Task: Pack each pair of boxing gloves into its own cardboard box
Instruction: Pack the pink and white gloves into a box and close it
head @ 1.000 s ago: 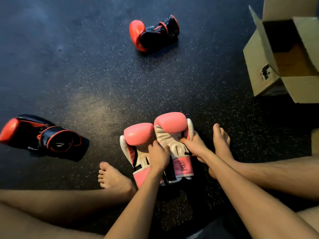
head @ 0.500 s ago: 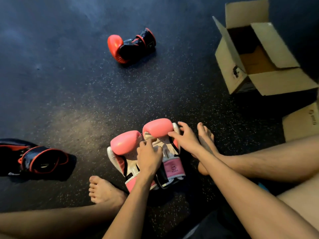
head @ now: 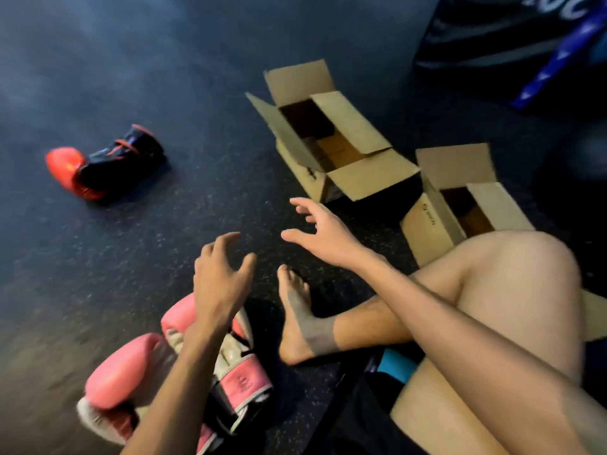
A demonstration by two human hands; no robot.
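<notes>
Head view: the person sits on a dark speckled floor [head: 147, 244], and motion blur softens the edges.
Left hand [head: 216, 287]: empty, with the fingers spread and loosely curved. It hangs over the far end of the pink boxing gloves [head: 121, 372]. I cannot tell whether the forearm brushes them.
Right hand [head: 328, 238]: empty, with the palm open and the fingers fanned. It reaches forward over bare floor and touches nothing.
Pink pair: the two gloves lie side by side on the floor, close to the person and under the left forearm. The padded ends point away and the cuffs point back toward the body.
Nearer cardboard box [head: 295, 162]: it stands upright with all four flaps out, and what shows of its inside looks empty. It lies ahead and slightly right of the right fingertips, near them but apart.
Second cardboard box [head: 427, 231]: it is also open, further right, and partly hidden by the raised knee [head: 512, 277].
Red-and-black boxing glove [head: 98, 169]: it lies alone, far out to the left and well apart from both hands. Its mate is not in view.
Deciding relation: the gloves are behind and below the hands, and the box is in front. The right hand is nearer the box and the left is nearer the gloves.
Likely next: drawing that box in looks likely, before the pink pair is lifted cuffs-first along its long axis.
</notes>
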